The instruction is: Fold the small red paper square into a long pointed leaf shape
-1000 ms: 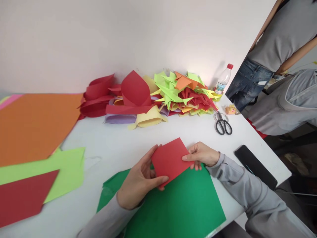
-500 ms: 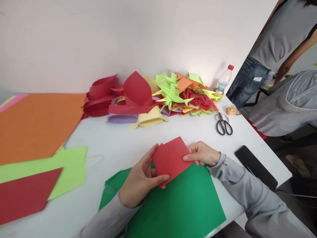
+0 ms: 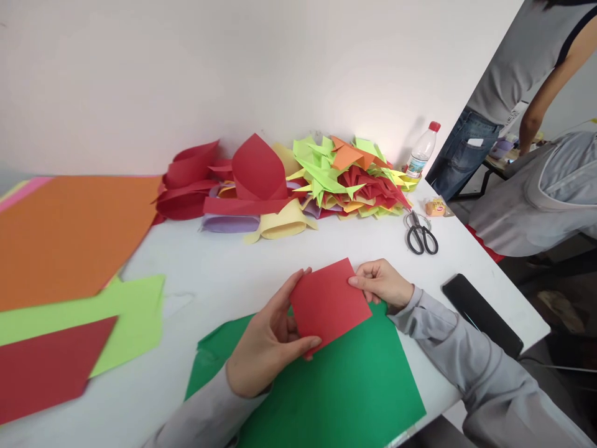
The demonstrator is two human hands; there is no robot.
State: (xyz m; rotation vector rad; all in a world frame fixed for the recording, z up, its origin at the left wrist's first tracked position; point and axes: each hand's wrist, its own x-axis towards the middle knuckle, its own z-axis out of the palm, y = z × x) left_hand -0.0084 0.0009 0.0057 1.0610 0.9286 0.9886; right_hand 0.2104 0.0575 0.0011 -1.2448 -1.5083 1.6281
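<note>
Between my hands, a small red paper rectangle [image 3: 331,305] is held tilted above a large green sheet [image 3: 345,379]. My left hand [image 3: 273,333] grips its left side, thumb on the front face and the other fingers behind. My right hand [image 3: 382,285] pinches the paper's right edge near the upper corner between thumb and fingers. Whether the red paper is folded or a single layer, I cannot tell. The green sheet lies on the white table, partly covered by my left forearm.
On the left lie orange [image 3: 74,236], lime [image 3: 135,317] and dark red sheets [image 3: 51,367]. Rolled and folded paper shapes [image 3: 259,168] pile against the wall, beside a bottle [image 3: 422,149]. Scissors [image 3: 422,236], a small packet [image 3: 436,206] and a black phone [image 3: 482,314] sit to the right. Two people are beyond.
The red paper has shifted slightly right and turned a little. My right hand's pinch has moved from the paper's right corner up along its edge. My left hand keeps its hold.
</note>
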